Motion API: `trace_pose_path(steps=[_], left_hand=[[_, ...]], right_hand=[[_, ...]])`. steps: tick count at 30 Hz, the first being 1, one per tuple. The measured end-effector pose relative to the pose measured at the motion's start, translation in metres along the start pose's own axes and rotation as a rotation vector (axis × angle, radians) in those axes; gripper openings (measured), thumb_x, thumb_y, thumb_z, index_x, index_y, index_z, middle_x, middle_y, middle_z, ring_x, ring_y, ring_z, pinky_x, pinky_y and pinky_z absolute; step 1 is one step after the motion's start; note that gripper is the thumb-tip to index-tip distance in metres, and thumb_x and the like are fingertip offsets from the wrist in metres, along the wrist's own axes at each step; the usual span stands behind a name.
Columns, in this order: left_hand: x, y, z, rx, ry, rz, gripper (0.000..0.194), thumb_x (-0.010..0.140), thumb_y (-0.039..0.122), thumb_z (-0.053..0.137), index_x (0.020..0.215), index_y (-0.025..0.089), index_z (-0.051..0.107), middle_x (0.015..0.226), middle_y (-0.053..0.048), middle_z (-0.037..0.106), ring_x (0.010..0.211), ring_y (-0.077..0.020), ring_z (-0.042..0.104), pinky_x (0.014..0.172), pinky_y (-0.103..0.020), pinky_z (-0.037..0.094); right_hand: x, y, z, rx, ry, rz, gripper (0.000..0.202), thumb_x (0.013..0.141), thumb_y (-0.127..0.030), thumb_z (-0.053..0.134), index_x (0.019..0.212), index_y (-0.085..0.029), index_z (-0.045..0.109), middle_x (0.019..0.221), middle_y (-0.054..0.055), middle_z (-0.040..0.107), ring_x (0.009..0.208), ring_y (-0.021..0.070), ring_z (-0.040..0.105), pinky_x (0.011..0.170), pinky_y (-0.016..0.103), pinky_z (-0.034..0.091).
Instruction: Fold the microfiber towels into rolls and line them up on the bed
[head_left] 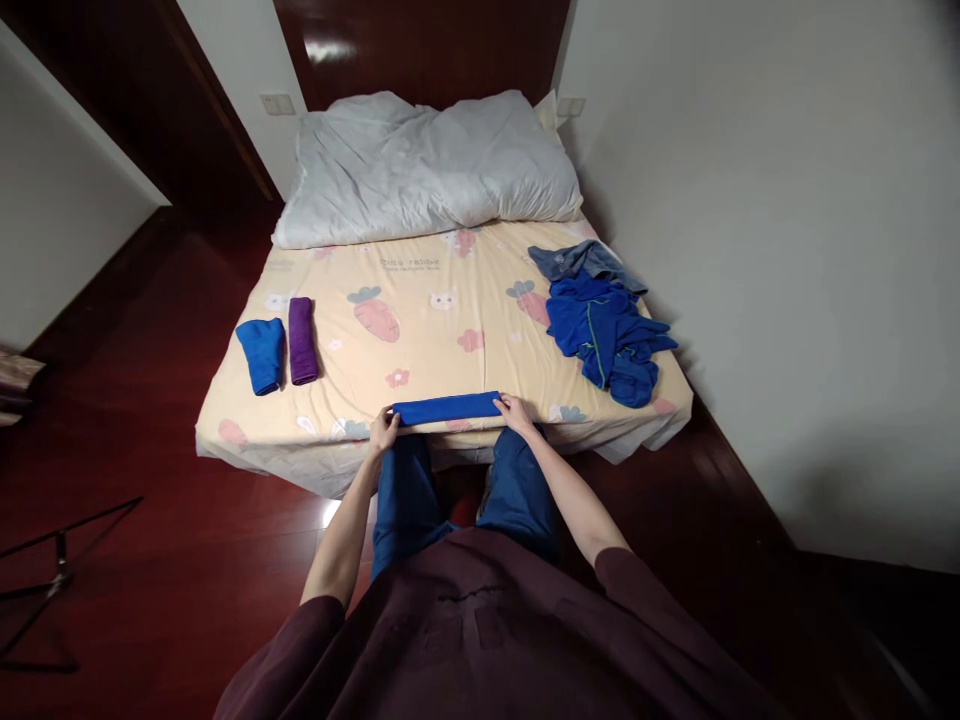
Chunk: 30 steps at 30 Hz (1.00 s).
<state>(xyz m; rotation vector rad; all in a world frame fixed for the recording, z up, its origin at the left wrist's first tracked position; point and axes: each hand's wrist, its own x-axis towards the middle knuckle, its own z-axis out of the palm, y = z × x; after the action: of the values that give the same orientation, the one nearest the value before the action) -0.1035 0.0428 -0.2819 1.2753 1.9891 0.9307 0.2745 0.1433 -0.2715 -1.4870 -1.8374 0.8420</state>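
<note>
Both hands are on the same bit of cloth here: a long, narrow blue strip [446, 408] lying flat along the near edge of the bed [420, 355], pretty much centered in front of the person's knees. The left hand [384, 430] has its fingers and thumb closed on the left end, and the right hand [515, 413] is pinching the right end the same way, so the strip sits straight between them, tilted up just a touch toward the right. Over on the left side of the bed there's a blue bundle [261, 355], kinda wide at the top, with a neat purple roll [303, 342] standing lengthwise just beside it, a thin gap between the two. Right side is way messier: a crumpled blue heap [604, 335] with a thin greenish line running through it, and a grayish-blue garment [585, 262] bunched up against its far end. The sheet's pale yellow with carrots, flowers and a cat face on it. A puffy white quilt [435, 170] is piled across the far end, right in front of the dark headboard [427, 50]. Oh, and some black stand legs [60, 577] poke in on the floor at left.
</note>
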Motion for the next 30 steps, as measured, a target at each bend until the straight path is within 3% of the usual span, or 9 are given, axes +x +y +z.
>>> trace_pose_path(steps=[6, 9, 11, 14, 16, 18, 22, 27, 30], left_hand=[[0.001, 0.007, 0.001, 0.035, 0.021, -0.013, 0.035, 0.095, 0.033, 0.057, 0.126, 0.015, 0.063, 0.104, -0.013, 0.077, 0.098, -0.0265, 0.075, 0.093, -0.043, 0.059], [-0.001, 0.013, 0.001, 0.051, 0.019, -0.006, 0.039, 0.096, 0.029, 0.055, 0.132, 0.014, 0.06, 0.109, -0.015, 0.076, 0.097, -0.0264, 0.075, 0.094, -0.044, 0.059], [-0.005, 0.022, 0.001, 0.094, 0.056, 0.037, 0.046, 0.096, 0.027, 0.055, 0.14, 0.012, 0.055, 0.126, -0.02, 0.07, 0.112, -0.029, 0.07, 0.104, -0.048, 0.054], [-0.016, 0.041, 0.006, 0.296, 0.125, 0.286, 0.055, 0.1, 0.028, 0.05, 0.152, 0.012, 0.045, 0.157, -0.021, 0.046, 0.147, -0.0324, 0.044, 0.122, -0.052, 0.034], [-0.023, 0.054, 0.013, 0.454, 0.039, 0.522, 0.055, 0.102, 0.028, 0.044, 0.156, 0.016, 0.043, 0.167, -0.015, 0.033, 0.156, -0.0301, 0.027, 0.127, -0.051, 0.025], [-0.028, 0.062, 0.021, 0.552, -0.108, 0.649, 0.056, 0.102, 0.027, 0.043, 0.157, 0.019, 0.043, 0.169, -0.011, 0.03, 0.158, -0.0278, 0.023, 0.129, -0.049, 0.021], [-0.024, 0.056, 0.028, 0.62, -0.173, 0.56, 0.061, 0.1, 0.029, 0.044, 0.159, 0.016, 0.039, 0.168, -0.012, 0.03, 0.157, -0.0296, 0.025, 0.129, -0.05, 0.019], [-0.016, 0.037, 0.013, 0.486, -0.13, 0.471, 0.065, 0.096, 0.028, 0.051, 0.158, 0.017, 0.04, 0.167, -0.014, 0.031, 0.158, -0.0313, 0.023, 0.13, -0.053, 0.009], [-0.033, 0.031, 0.004, 0.318, -0.055, 0.388, 0.063, 0.093, 0.025, 0.056, 0.154, 0.016, 0.046, 0.167, -0.016, 0.031, 0.159, -0.0328, 0.019, 0.13, -0.055, 0.007]], right_hand=[[0.001, -0.001, 0.001, -0.072, -0.04, 0.082, 0.029, 0.094, -0.044, 0.06, 0.09, -0.02, 0.076, 0.084, 0.01, 0.077, 0.085, 0.0282, 0.074, 0.079, 0.037, 0.057], [-0.002, -0.01, 0.002, -0.132, -0.006, 0.095, 0.03, 0.094, -0.036, 0.059, 0.113, -0.018, 0.074, 0.106, 0.015, 0.077, 0.105, 0.0314, 0.07, 0.095, 0.044, 0.055], [-0.006, -0.023, 0.004, -0.239, 0.042, 0.044, 0.041, 0.096, -0.033, 0.056, 0.133, -0.016, 0.066, 0.129, 0.019, 0.069, 0.124, 0.0347, 0.061, 0.107, 0.052, 0.047], [-0.014, -0.048, 0.014, -0.403, 0.026, -0.143, 0.052, 0.102, -0.032, 0.046, 0.152, -0.019, 0.049, 0.156, 0.016, 0.049, 0.144, 0.0355, 0.043, 0.117, 0.059, 0.035], [-0.02, -0.064, 0.025, -0.453, -0.091, -0.314, 0.055, 0.104, -0.033, 0.042, 0.158, -0.023, 0.042, 0.164, 0.011, 0.04, 0.151, 0.0318, 0.034, 0.123, 0.056, 0.029], [-0.024, -0.072, 0.037, -0.502, -0.224, -0.454, 0.057, 0.104, -0.034, 0.042, 0.16, -0.024, 0.038, 0.168, 0.008, 0.034, 0.156, 0.0273, 0.026, 0.127, 0.052, 0.023], [-0.027, -0.063, 0.041, -0.619, -0.332, -0.455, 0.06, 0.104, -0.036, 0.041, 0.162, -0.022, 0.035, 0.172, 0.006, 0.022, 0.159, 0.0251, 0.02, 0.13, 0.05, 0.018], [-0.024, -0.038, 0.011, -0.682, -0.318, -0.347, 0.062, 0.104, -0.036, 0.038, 0.163, -0.02, 0.032, 0.171, 0.008, 0.023, 0.159, 0.0258, 0.02, 0.13, 0.052, 0.018], [-0.021, -0.032, -0.006, -0.656, -0.344, -0.321, 0.058, 0.105, -0.033, 0.034, 0.162, -0.019, 0.036, 0.169, 0.009, 0.029, 0.159, 0.0262, 0.022, 0.13, 0.053, 0.018]])
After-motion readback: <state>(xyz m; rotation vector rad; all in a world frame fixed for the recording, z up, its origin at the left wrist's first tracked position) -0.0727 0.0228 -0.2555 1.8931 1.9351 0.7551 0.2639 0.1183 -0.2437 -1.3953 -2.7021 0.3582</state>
